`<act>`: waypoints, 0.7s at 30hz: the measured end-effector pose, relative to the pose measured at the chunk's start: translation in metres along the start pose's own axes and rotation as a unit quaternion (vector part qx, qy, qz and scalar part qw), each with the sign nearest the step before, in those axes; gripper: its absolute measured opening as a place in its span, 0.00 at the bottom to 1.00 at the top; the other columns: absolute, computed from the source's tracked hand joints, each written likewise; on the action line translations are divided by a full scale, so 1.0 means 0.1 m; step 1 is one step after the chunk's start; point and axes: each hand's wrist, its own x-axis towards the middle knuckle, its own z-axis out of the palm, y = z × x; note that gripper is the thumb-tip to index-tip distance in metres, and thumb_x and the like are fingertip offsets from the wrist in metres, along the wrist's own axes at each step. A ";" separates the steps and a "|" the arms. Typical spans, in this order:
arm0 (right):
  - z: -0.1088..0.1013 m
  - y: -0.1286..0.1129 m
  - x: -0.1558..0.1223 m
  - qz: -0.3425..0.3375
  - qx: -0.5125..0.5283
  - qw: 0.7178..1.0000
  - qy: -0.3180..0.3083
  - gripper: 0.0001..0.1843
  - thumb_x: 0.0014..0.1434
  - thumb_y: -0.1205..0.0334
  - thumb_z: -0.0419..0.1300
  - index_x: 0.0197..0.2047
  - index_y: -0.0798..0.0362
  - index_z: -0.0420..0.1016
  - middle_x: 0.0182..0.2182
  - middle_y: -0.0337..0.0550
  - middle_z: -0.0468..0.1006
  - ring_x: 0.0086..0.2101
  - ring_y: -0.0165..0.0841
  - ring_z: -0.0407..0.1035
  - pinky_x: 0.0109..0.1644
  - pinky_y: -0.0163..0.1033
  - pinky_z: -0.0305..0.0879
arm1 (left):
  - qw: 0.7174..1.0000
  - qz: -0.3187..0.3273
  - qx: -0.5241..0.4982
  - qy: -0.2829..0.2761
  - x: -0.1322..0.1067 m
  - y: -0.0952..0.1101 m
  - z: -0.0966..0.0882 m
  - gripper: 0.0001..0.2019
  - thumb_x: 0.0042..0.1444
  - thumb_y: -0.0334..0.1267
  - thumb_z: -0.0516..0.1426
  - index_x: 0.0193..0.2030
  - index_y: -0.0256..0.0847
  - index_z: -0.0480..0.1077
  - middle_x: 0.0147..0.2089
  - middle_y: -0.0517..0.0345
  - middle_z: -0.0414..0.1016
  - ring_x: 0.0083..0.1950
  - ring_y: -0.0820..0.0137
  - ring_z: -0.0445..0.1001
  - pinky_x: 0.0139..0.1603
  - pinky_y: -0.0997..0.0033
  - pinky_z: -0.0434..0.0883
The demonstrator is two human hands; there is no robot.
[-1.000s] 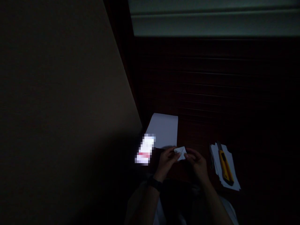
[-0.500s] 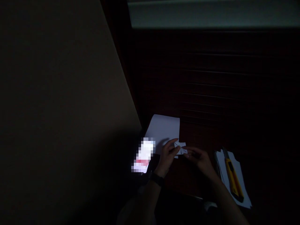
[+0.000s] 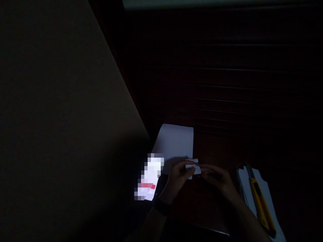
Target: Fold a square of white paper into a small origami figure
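Note:
A small folded piece of white paper [image 3: 197, 169] with creases and flaps is held up between my two hands. My left hand [image 3: 178, 174] pinches its left side, the thumb across its face and the fingers behind and along the top. At its right edge, the fingertips of my right hand [image 3: 219, 177] are closed on the paper, partly in shadow. Behind my left hand lies a larger white sheet [image 3: 175, 141], its far edge curling up. A lit phone screen [image 3: 150, 176], blurred out, glows to the left of my left wrist.
On the right, a yellow utility knife [image 3: 261, 205] rests on a stack of white paper [image 3: 272, 201]. The dark wooden table [image 3: 194, 205] meets a slatted dark panel [image 3: 227, 77] behind. A plain wall [image 3: 63, 84] rises on the left. The light is very dim.
The view has tilted and shifted a little. The folded paper has turned in my hands, and my left fingers now bend over its top edge.

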 end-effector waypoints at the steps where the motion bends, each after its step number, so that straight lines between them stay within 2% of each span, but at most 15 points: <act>1: -0.02 0.02 0.02 0.001 -0.013 1.000 0.003 0.15 0.53 0.62 0.61 0.46 0.50 0.74 0.42 0.46 0.78 0.42 0.40 0.72 0.48 0.44 0.65 | 1.000 -0.003 -0.002 -0.003 0.01 0.00 0.00 0.11 0.51 0.38 0.59 0.41 0.39 0.74 0.44 0.51 0.76 0.44 0.62 0.73 0.43 0.67 0.70; 4: -0.08 0.07 0.07 0.004 -0.049 0.999 0.018 0.12 0.53 0.61 0.62 0.42 0.50 0.77 0.39 0.44 0.79 0.39 0.39 0.72 0.45 0.43 0.67 | 0.999 -0.042 -0.011 -0.016 0.06 0.01 0.02 0.12 0.50 0.37 0.59 0.42 0.39 0.73 0.41 0.51 0.76 0.39 0.64 0.74 0.39 0.68 0.71; 8: -0.17 0.07 0.11 0.007 -0.070 0.997 0.027 0.09 0.52 0.62 0.62 0.39 0.49 0.78 0.38 0.43 0.80 0.40 0.38 0.72 0.47 0.41 0.66 | 0.997 -0.065 -0.008 -0.027 0.13 0.02 0.06 0.14 0.48 0.36 0.61 0.43 0.38 0.73 0.41 0.51 0.76 0.39 0.65 0.74 0.37 0.71 0.70; 14: -0.23 0.05 0.14 0.032 -0.090 0.994 0.051 0.07 0.52 0.61 0.62 0.35 0.49 0.79 0.35 0.40 0.81 0.37 0.37 0.73 0.43 0.39 0.67 | 0.996 -0.067 0.005 -0.055 0.20 -0.01 0.12 0.12 0.48 0.36 0.61 0.41 0.37 0.74 0.38 0.51 0.77 0.37 0.66 0.74 0.36 0.72 0.70; 18: -0.25 0.03 0.13 0.020 -0.138 0.989 0.038 0.06 0.53 0.61 0.60 0.34 0.48 0.79 0.34 0.39 0.81 0.36 0.37 0.74 0.42 0.39 0.67 | 0.995 -0.073 0.027 -0.065 0.22 -0.05 0.15 0.11 0.47 0.36 0.61 0.38 0.36 0.75 0.36 0.51 0.78 0.37 0.64 0.75 0.37 0.68 0.71; 21: -0.24 0.05 0.13 0.008 -0.172 0.984 0.036 0.07 0.53 0.61 0.60 0.35 0.47 0.79 0.35 0.39 0.81 0.36 0.38 0.74 0.42 0.40 0.68 | 0.996 -0.064 0.046 -0.046 0.21 -0.09 0.16 0.10 0.46 0.36 0.62 0.37 0.37 0.76 0.34 0.52 0.78 0.36 0.64 0.75 0.37 0.67 0.71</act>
